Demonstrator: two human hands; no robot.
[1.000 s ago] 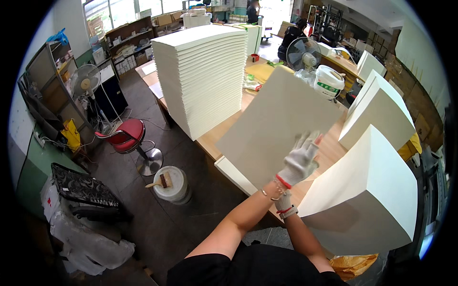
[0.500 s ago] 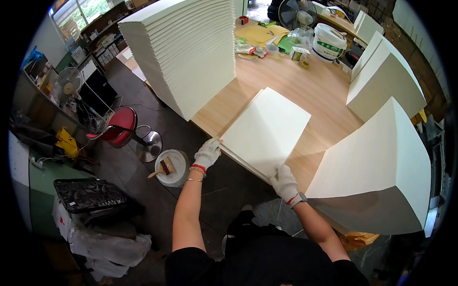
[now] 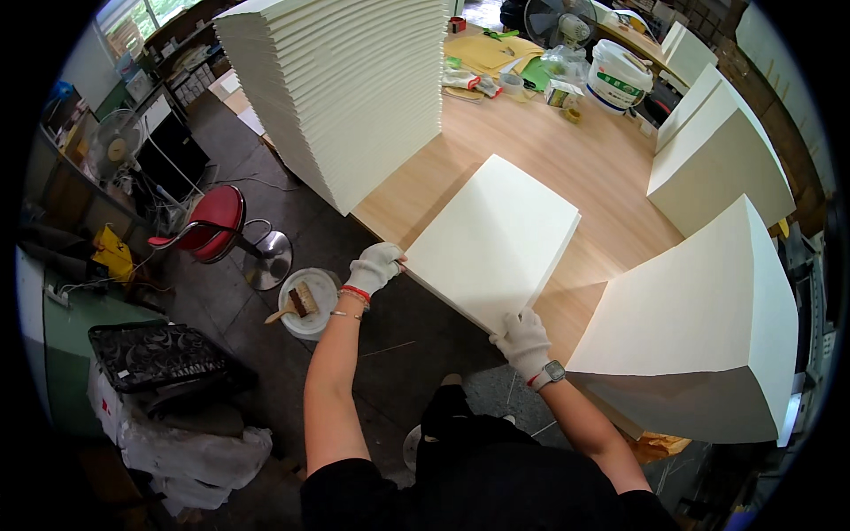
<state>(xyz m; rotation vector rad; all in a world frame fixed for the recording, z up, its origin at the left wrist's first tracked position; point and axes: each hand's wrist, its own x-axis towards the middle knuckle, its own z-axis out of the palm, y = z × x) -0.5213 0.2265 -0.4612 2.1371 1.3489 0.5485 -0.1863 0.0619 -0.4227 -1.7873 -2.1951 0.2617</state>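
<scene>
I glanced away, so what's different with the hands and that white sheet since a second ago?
The white sheet, tilted up before, has come down flat at the table's near edge. The left hand moved leftward across to the sheet's near left corner; the right hand is at its near right corner. The tall stack and white bucket stayed put.

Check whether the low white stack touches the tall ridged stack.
Apart: the head view shows bare wooden tabletop between the low white stack and the tall ridged stack.

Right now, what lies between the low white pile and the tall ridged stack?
In the head view, only wooden tabletop shows between the low white pile and the tall ridged stack.
</scene>
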